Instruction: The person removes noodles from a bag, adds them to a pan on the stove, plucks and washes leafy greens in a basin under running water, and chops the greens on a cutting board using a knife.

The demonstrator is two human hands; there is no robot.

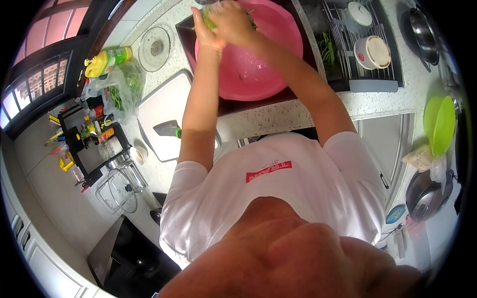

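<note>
My left hand (204, 35) and my right hand (233, 24) are together at the top of the view, over the left rim of a pink basin (263, 79). Pressed between them are leafy greens (212, 17), mostly covered by the fingers. The left thumb points upward, while the right hand lies across the greens. Both hands look wet. Shallow water and a few bits of leaf lie in the basin, which stands in a dark sink (187, 47). More green leaves show by the right wrist.
A white cutting board (156, 111) with a knife (166, 129) lies left. Nearby are a plastic bag of greens (121, 94), a yellow bottle (107, 62) and a glass lid (154, 48). Right of the basin, a rack (372, 85) holds a white container (371, 52); green stems (328, 49) lie beside it.
</note>
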